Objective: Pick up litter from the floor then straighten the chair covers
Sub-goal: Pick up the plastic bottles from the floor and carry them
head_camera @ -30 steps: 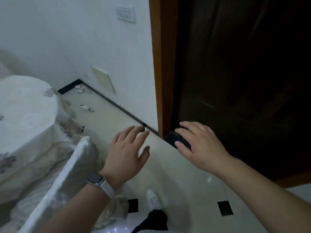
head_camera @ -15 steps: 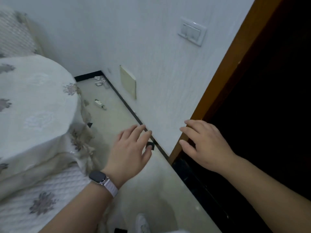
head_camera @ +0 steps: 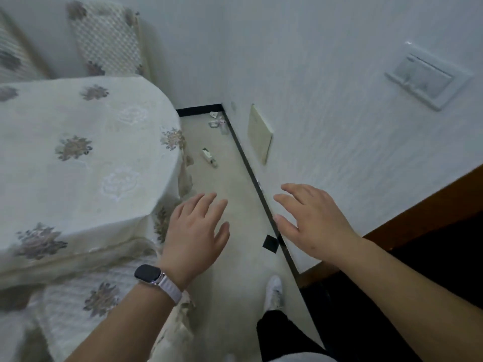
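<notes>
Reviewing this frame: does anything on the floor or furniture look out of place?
Yes. Litter lies on the floor between the covered furniture and the wall: one wrapper-like piece alone, and a cluster of scraps in the corner by the baseboard. The left hand and right hand hold nothing.

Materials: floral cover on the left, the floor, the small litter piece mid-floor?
The cover looks like matte woven fabric, cream with stitched-looking flowers; it drapes and folds at its edge. The floor is probably glazed tile or stone: pale, smooth, with a black inlay square. The litter piece may be paper or plastic wrapper; too small to tell.
</notes>
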